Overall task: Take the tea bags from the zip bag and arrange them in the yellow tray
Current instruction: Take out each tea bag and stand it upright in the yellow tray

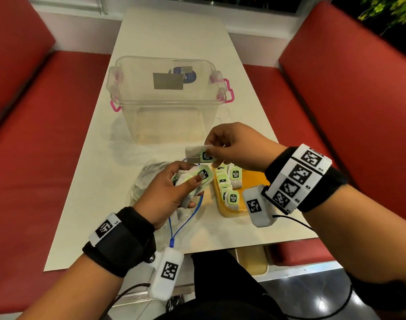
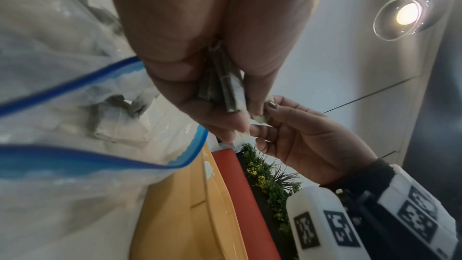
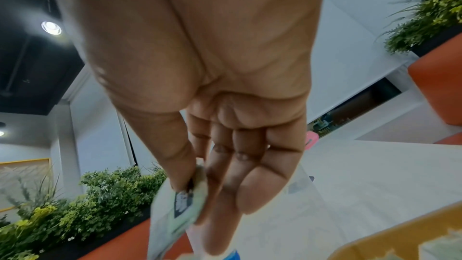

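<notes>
My left hand [image 1: 174,190] grips a small stack of tea bags [image 1: 198,181] with green tags, thumb pressed on the top one, above the clear zip bag [image 1: 151,176] with its blue seal. In the left wrist view the stack [image 2: 225,86] sits between fingers and thumb, the zip bag [image 2: 75,106] beside it. My right hand [image 1: 232,146] pinches one tea bag [image 1: 199,154] by its green tag, just above the left hand's stack; the right wrist view shows this tea bag [image 3: 177,213] between thumb and fingers. The yellow tray [image 1: 255,179] holds several tea bags [image 1: 229,185] in rows.
A clear plastic box [image 1: 169,95] with pink clips stands behind the hands on the white table [image 1: 174,31]. Red bench seats [image 1: 35,146] flank the table on both sides. The tray lies near the table's front right edge.
</notes>
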Motion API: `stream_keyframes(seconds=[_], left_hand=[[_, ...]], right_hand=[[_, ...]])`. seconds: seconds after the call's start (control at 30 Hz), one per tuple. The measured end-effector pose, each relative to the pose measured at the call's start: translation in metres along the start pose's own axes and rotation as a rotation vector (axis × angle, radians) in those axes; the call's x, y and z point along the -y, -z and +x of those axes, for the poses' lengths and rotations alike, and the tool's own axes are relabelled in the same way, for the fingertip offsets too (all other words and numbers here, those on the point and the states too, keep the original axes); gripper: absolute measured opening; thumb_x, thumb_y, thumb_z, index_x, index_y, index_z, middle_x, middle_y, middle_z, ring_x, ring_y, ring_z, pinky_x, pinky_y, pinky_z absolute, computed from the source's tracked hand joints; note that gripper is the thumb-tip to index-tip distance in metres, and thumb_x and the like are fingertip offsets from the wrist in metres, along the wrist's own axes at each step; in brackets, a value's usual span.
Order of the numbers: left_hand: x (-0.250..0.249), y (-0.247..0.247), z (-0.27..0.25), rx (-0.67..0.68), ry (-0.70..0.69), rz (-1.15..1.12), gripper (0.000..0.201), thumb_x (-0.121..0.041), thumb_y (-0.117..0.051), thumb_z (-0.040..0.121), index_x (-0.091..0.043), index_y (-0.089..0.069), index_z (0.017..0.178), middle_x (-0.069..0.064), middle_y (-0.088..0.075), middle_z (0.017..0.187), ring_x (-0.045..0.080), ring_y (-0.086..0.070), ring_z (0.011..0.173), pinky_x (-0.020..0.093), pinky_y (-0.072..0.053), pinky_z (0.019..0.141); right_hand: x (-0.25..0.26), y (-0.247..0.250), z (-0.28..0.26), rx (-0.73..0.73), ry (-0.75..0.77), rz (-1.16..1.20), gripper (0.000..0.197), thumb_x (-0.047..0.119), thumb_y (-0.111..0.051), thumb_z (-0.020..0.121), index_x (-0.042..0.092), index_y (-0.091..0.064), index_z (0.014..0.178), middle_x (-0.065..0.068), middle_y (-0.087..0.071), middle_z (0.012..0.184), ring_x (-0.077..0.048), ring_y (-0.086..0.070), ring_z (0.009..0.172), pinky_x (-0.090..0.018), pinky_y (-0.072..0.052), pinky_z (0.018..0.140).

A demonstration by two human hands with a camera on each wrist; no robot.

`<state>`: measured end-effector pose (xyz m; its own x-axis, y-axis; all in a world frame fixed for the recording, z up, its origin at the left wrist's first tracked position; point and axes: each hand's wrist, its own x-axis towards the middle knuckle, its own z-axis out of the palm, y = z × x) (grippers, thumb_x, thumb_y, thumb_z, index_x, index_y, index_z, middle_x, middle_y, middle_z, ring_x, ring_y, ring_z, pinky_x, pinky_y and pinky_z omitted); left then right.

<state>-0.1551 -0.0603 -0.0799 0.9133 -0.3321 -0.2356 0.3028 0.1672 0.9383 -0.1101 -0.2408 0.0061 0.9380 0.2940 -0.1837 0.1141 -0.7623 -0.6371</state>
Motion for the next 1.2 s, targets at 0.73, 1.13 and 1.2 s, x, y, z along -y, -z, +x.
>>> stream_keyframes(seconds=[0.73,1.13,1.2], left_hand=[[0.003,-0.005,0.005,0.029,-0.068,0.221,0.013,-0.018,-0.064,0.090,-0.023,-0.067,0.102,-0.004,-0.067,0.100,0.006,-0.064,0.066,0.023,-0.050,0.053],[0.004,-0.004,0.007,-0.005,-0.072,0.291,0.018,-0.022,-0.068,0.088,-0.029,-0.071,0.104,-0.012,-0.064,0.115,0.006,-0.059,0.053,0.025,-0.052,0.056],[0.004,-0.002,0.008,-0.018,-0.068,0.266,0.017,-0.021,-0.068,0.088,-0.029,-0.071,0.103,-0.010,-0.065,0.113,0.005,-0.062,0.059,0.026,-0.052,0.056]], right_hand=[[0.020,0.009,-0.003,0.075,0.129,-0.283,0.008,0.024,-0.069,0.085,0.020,-0.071,0.092,0.015,-0.063,0.067,0.002,-0.060,0.061,-0.005,-0.042,0.055],[-0.005,0.035,-0.002,0.062,0.016,-0.362,0.004,0.022,-0.072,0.081,0.020,-0.071,0.084,0.010,-0.066,0.070,-0.002,-0.058,0.061,-0.006,-0.038,0.052],[-0.014,0.040,0.000,0.059,-0.022,-0.451,0.006,0.024,-0.073,0.080,0.020,-0.072,0.085,0.008,-0.062,0.070,-0.004,-0.051,0.061,-0.012,-0.034,0.051]])
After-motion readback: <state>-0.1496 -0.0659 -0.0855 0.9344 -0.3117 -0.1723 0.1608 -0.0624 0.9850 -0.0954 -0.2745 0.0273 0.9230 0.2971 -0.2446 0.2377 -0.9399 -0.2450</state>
